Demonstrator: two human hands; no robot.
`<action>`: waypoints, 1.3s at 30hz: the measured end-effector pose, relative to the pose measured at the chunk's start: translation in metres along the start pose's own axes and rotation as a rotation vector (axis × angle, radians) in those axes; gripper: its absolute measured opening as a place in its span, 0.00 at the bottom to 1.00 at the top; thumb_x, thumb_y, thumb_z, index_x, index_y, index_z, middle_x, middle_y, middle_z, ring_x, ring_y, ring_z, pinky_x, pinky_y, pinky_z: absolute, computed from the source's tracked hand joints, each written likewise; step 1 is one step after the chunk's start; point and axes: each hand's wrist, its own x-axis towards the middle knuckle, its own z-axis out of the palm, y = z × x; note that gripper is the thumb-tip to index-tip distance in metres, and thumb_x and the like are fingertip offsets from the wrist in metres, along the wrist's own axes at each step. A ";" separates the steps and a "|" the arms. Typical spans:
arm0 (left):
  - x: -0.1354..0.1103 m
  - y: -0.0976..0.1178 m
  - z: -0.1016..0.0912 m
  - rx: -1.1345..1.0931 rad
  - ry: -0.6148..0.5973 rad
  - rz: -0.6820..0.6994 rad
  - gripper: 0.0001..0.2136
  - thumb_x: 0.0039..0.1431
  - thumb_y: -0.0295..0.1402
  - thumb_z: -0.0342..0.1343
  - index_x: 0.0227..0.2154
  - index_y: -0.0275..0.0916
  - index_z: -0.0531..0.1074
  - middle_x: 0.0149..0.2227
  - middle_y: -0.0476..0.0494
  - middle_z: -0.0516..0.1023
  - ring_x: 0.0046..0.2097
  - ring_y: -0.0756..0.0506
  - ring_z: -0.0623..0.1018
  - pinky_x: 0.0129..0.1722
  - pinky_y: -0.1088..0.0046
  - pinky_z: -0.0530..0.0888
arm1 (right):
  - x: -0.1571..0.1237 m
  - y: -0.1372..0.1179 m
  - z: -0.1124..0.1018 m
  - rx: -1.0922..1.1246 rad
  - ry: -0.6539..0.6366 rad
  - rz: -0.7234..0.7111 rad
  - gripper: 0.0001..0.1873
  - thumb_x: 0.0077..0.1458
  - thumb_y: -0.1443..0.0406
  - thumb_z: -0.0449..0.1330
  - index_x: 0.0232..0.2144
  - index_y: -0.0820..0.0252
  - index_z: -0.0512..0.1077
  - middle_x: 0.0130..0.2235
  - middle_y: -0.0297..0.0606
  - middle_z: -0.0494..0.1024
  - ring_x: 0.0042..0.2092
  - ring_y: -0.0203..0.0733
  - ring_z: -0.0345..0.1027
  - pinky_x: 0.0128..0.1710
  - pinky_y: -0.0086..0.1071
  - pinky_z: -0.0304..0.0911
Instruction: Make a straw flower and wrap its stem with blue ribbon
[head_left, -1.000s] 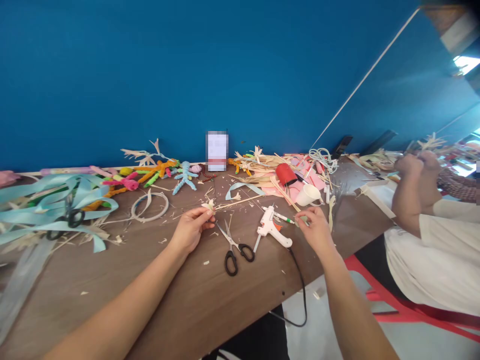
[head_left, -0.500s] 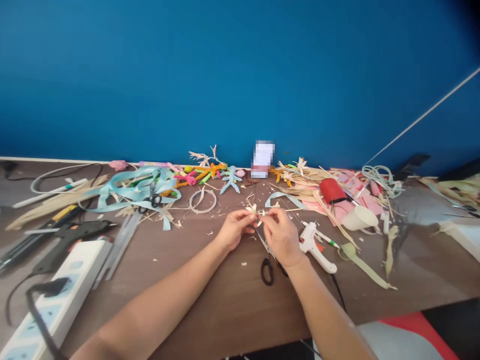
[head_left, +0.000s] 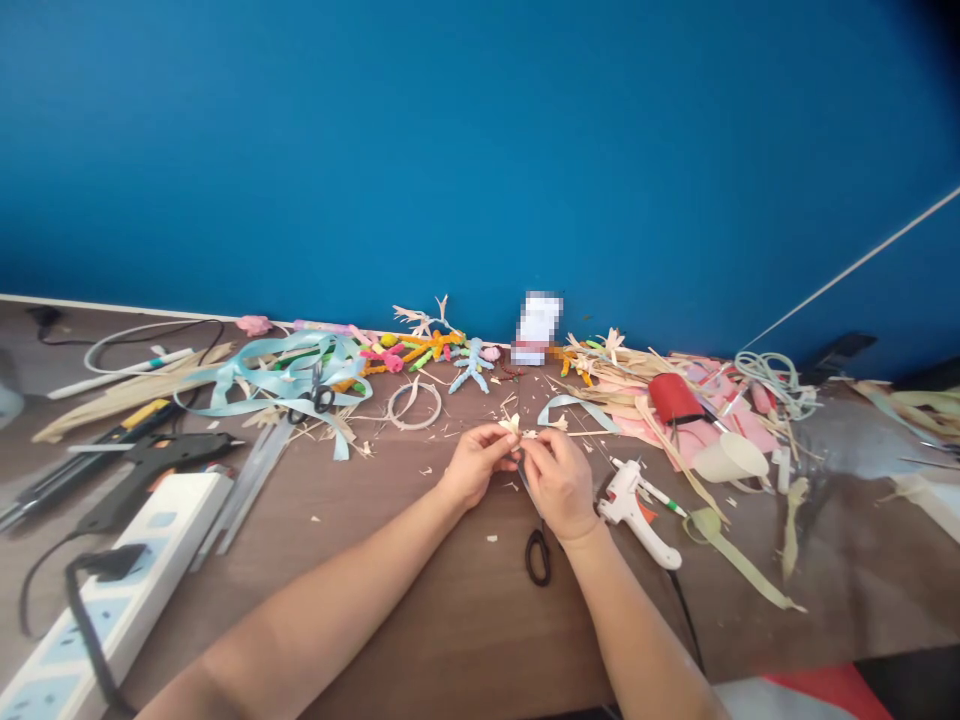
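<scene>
Above the middle of the table, my left hand [head_left: 478, 466] pinches a small cream flower [head_left: 510, 424] that looks made of dry husk or straw strips. The fingertips of my right hand [head_left: 559, 484] are closed on the same piece from the other side and meet the left fingers. How the fingers grip it is partly hidden. Below my right hand lies a pair of scissors [head_left: 537, 558]; one black handle loop shows, and the rest is mostly covered by the hand.
A white glue gun [head_left: 637, 515] lies right of my hands, near a red spool [head_left: 673, 399] and a paper cup [head_left: 731, 457]. Blue ribbon [head_left: 259, 375], a black glue gun [head_left: 161, 465] and a power strip [head_left: 154, 560] are at left. Dry strips [head_left: 592, 365] lie along the wall.
The view has shifted slightly. My right hand has drawn in closer to my left hand at the flower and now covers more of the scissors.
</scene>
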 end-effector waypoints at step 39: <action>0.002 -0.001 -0.001 0.048 0.002 -0.014 0.10 0.41 0.34 0.62 0.24 0.32 0.72 0.24 0.46 0.75 0.28 0.51 0.74 0.25 0.79 0.71 | 0.011 -0.003 0.009 1.232 0.074 0.838 0.08 0.44 0.63 0.61 0.24 0.61 0.67 0.22 0.31 0.72 0.22 0.30 0.63 0.20 0.22 0.58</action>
